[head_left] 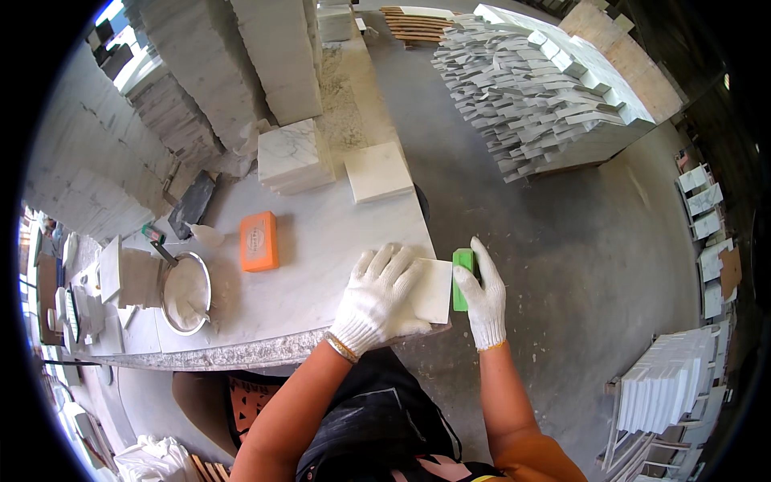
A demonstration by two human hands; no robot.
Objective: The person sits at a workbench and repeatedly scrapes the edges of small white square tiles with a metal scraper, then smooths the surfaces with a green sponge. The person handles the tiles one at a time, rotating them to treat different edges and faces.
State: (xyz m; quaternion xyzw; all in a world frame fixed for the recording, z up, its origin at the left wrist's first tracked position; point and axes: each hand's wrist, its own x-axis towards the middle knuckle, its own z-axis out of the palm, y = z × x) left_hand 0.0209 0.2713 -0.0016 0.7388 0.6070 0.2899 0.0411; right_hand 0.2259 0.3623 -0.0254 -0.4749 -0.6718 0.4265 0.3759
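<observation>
With the left hand (377, 297) flat on the small white marble tile (434, 291) overhanging the surface (321, 241), and right-hand fingers (482, 277) closed around the green rectangular sanding block (460, 277), a hard stroke could tip the tile off.

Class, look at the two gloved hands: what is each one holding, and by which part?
Left hand presses flat on a white tile at the table's edge. Right hand grips a green block against the tile's right edge.

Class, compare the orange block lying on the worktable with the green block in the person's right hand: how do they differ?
The orange block lies flat and untouched on the worktable; the green block is gripped by the gloved right hand against the white tile's edge. The orange block shows whole, the green one partly hidden. Both are rectangular.
</observation>
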